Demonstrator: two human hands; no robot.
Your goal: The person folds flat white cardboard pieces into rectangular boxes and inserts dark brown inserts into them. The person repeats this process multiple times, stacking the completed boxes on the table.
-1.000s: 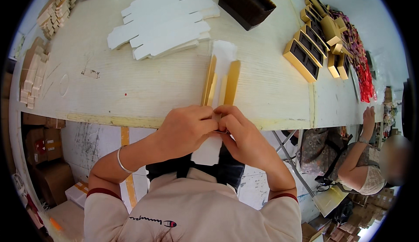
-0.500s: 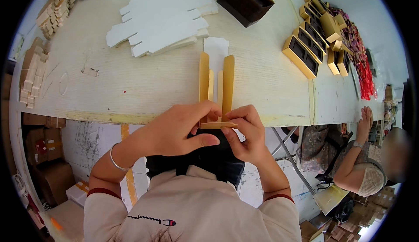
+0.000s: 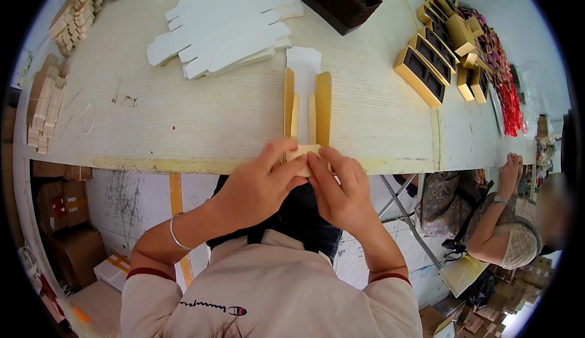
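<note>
A partly folded gold cardboard box [image 3: 323,103] with a white inside lies at the table's front edge. Its two long sides stand up, and its far end flap lies flat. At the near end, my left hand [image 3: 259,183] pinches the end flap from the left, fingertips on its upper edge. My right hand [image 3: 342,189] closes on the same flap from the right, the thumb pressed against its face. Both hands almost meet there, covering much of that end. A stack of flat white box blanks [image 3: 222,24] lies beyond, to the left.
A dark brown tray stack [image 3: 340,0] stands at the back. Finished-looking gold boxes with black inserts [image 3: 419,77] line the right side, near red tassel-like material [image 3: 510,109]. Folded card pieces [image 3: 46,106] sit far left. Another person's hands [image 3: 510,173] are at the right.
The near end flap has been folded up and over, and both hands have come closer together on it. The box has shifted slightly right.
</note>
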